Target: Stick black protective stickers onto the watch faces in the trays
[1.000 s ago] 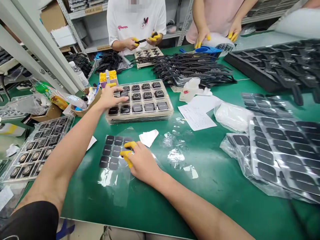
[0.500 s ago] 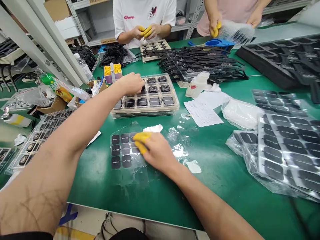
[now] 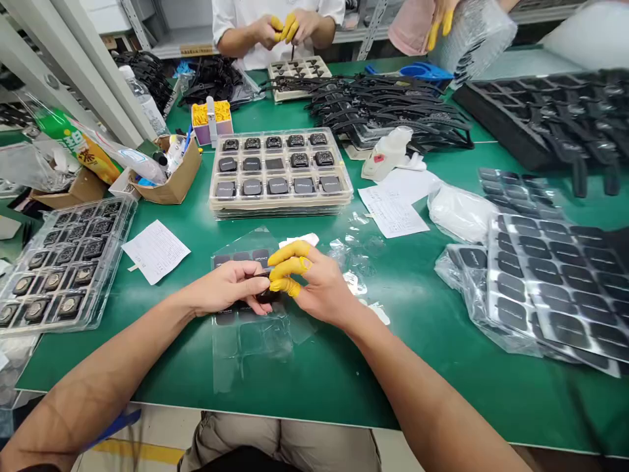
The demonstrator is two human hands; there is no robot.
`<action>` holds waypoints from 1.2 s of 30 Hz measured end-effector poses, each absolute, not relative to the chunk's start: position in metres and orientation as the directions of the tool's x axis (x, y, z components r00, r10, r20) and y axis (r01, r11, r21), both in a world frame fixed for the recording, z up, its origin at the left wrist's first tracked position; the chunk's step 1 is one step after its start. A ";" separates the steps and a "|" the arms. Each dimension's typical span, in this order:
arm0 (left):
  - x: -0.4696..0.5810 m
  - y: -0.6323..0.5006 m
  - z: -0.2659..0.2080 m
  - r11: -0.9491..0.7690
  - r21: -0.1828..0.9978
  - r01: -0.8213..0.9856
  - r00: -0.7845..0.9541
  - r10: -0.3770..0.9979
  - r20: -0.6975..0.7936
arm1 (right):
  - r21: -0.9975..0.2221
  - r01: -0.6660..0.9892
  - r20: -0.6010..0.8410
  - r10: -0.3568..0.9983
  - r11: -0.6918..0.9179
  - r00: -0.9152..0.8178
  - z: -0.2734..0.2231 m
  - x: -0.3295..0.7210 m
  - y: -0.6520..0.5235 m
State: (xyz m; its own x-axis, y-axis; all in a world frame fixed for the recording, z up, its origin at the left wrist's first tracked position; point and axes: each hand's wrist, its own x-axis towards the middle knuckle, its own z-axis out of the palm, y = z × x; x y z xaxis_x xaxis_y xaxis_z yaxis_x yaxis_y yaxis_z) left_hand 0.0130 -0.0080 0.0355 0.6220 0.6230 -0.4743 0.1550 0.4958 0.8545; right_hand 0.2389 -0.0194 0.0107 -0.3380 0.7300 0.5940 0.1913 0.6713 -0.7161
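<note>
My left hand (image 3: 236, 288) is closed around a black watch case (image 3: 265, 295), mostly covered by the fingers, low over the table. Against its right side are the curled fingers of my right hand (image 3: 309, 275), with yellow finger cots on several of them. A thin dark edge shows between the fingertips, too small to name. Under both hands lies a clear sheet of black square stickers (image 3: 226, 319), partly hidden. Beyond them stands a stack of clear trays (image 3: 280, 208) holding watch cases in rows; the middle row's centre slot shows a flat dark bottom.
Another tray of watch cases (image 3: 73, 262) lies at left, beside a paper slip (image 3: 156, 251). More sticker sheets (image 3: 555, 282) are stacked at right. Behind are a pile of black straps (image 3: 383, 108), a box of yellow finger cots (image 3: 211, 121) and two people's hands at work.
My left hand has come back from the tray stack with a watch case. My right hand has lifted off the sticker sheet and meets it. The view has shifted slightly.
</note>
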 end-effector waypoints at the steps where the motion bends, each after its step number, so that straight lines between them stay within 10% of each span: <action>1: 0.012 -0.007 0.035 0.507 0.851 0.138 0.617 0.628 -0.475 | -0.803 0.169 0.503 0.802 0.571 -0.321 0.012 0.244 -0.017; 5: 0.010 -0.006 0.033 0.439 0.894 0.088 0.446 0.785 -0.429 | -0.853 0.517 0.033 0.996 0.069 -0.078 0.009 0.290 0.001; 8: 0.006 -0.009 0.029 0.381 0.922 0.074 0.320 0.866 -0.384 | -0.516 0.855 0.240 0.947 -0.059 0.211 -0.007 0.314 0.013; 13: 0.004 -0.012 0.020 0.304 0.945 0.121 0.322 0.888 -0.327 | -0.349 0.852 0.473 0.858 0.391 -0.201 -0.025 0.283 0.012; 19: 0.005 -0.013 0.007 0.148 0.960 0.238 0.320 0.921 -0.221 | -0.534 0.542 0.574 0.749 0.649 -0.331 -0.010 0.231 -0.008; 30: 0.006 -0.013 0.008 0.138 0.947 0.290 0.295 0.929 -0.225 | -0.573 0.646 0.507 0.837 0.504 -0.204 -0.019 0.213 -0.013; 36: 0.007 -0.003 0.011 0.382 0.924 -0.028 0.190 0.909 -0.370 | -0.502 0.735 0.485 0.852 0.456 -0.197 -0.016 0.220 -0.047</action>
